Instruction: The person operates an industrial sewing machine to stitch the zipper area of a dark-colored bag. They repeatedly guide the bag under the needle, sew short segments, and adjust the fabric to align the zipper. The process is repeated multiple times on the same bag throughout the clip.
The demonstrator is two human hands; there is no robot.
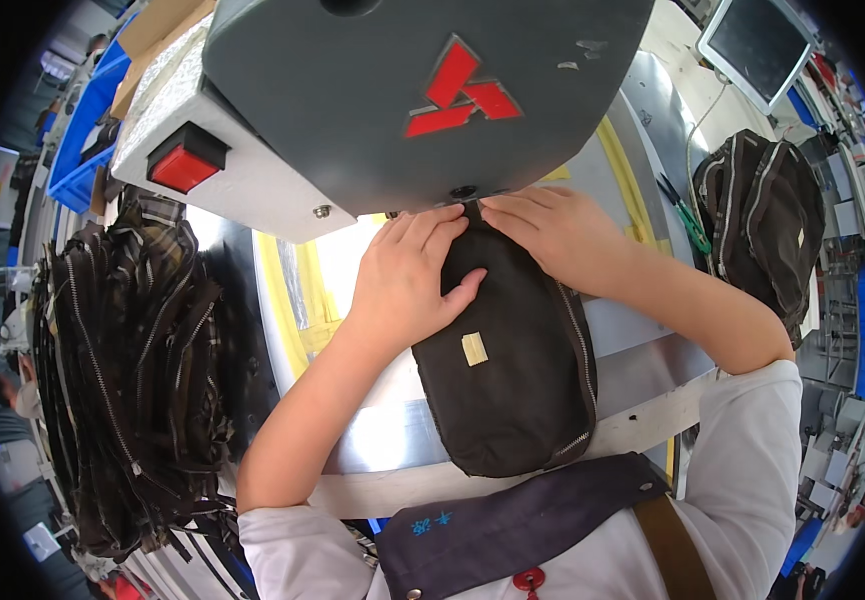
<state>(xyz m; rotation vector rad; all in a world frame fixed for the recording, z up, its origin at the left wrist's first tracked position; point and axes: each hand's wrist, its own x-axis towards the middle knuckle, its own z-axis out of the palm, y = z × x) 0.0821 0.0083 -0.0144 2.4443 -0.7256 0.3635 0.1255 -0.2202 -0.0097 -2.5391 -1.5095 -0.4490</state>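
Observation:
A long black zip bag (503, 390) lies lengthwise on the machine bed, its far end under the grey sewing machine head (383, 110). A small pale tab sits on its upper face, and a metal zip runs down its right side. My left hand (408, 275) grips the bag's far left edge with bent fingers, the thumb stretched over the fabric. From the other side, my right hand (553, 235) holds the far end, fingers closed together near the presser area and thumb hidden. The machine head hides the needle.
Several dark zipped and plaid fabric pieces (138, 380) are heaped at the left. More black bags (758, 220) lie at the right beside green-handled snips (693, 228). A red switch (185, 170) is on the machine's white side. Yellow tape (288, 310) borders the bed. A screen (758, 45) stands far right.

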